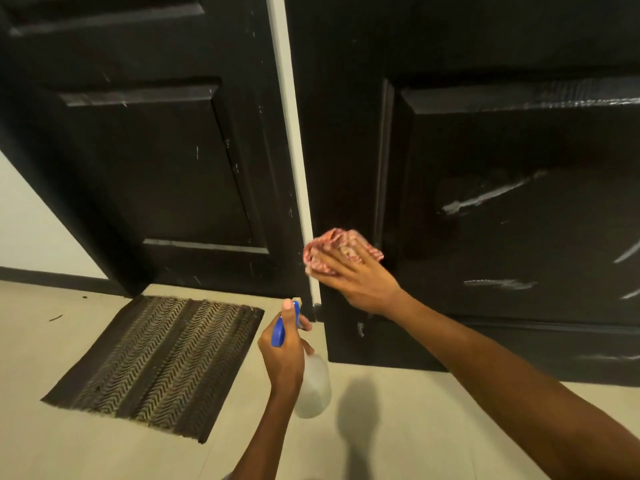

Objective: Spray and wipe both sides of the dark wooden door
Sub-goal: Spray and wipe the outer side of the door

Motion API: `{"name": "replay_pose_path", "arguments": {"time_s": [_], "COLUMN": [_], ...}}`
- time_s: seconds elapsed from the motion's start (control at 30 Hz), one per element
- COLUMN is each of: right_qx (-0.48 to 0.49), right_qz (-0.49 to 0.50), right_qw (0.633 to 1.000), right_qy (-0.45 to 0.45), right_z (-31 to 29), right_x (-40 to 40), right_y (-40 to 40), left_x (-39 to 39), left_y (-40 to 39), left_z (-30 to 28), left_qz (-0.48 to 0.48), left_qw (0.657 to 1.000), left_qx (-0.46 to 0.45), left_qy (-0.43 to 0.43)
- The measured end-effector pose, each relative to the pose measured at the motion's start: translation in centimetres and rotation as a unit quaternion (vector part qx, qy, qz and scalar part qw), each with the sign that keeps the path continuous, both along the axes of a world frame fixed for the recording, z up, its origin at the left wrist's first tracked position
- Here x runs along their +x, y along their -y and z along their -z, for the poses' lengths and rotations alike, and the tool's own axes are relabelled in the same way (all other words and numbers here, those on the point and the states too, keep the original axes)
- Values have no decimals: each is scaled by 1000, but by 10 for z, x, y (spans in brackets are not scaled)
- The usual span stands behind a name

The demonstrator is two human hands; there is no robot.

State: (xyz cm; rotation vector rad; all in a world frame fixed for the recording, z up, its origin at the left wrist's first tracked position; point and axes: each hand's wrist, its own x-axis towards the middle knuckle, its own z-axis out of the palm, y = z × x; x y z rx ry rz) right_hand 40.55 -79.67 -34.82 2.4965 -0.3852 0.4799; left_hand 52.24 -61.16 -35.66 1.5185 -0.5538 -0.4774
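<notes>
A red patterned cloth (341, 250) is pressed by the right hand (360, 280) against the dark door (485, 202), low near its left edge; finger curl looks slight, though blurred. A spray bottle (308, 372) is gripped by the left hand (282, 355) above the floor (381, 445), beside the mat (156, 362).

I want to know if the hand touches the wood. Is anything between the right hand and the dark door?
Yes. A bunched pink patterned cloth sits between the right hand and the dark wooden door, pressed near its left edge. Bare fingers don't seem to touch wood.
</notes>
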Motion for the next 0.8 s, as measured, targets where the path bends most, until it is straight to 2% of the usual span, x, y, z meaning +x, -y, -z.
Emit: {"name": "replay_pose_path", "arguments": {"time_s": [0.03,0.1,0.13,0.2,0.27,0.33,0.47,0.63,0.73,0.8], "right_qx": [-2,1,4,21,21,-26,-65,-111,-145,-161], "right_qz": [-19,-31,-31,-16,-35,-59,-27,-1,61,110], "right_qw": [995,957,937,926,935,953,984,991,987,972], "right_qy": [-97,-290,-349,-377,-351,-296,-163,-78,32,131], "right_z": [20,56,71,88,91,84,61,28,-26,-73], "right_x": [-4,-8,-9,-8,-8,-10,-28,-60,-76,-84], "right_y": [0,-3,-3,-2,-1,4,17,20,16,19], "left_x": [-2,-5,-7,-9,-13,-15,-12,-19,-22,-26], "left_y": [-3,-6,-8,-11,-15,-19,-17,-15,-13,-7], "left_z": [4,14,19,23,26,26,28,36,41,40], "left_qz": [7,25,27,26,31,41,31,21,37,48], "left_qw": [1000,999,999,999,999,998,999,1000,999,999], "left_qx": [2,1,7,18,15,13,0,8,4,1], "left_qy": [5,23,29,30,31,38,33,7,7,4]}}
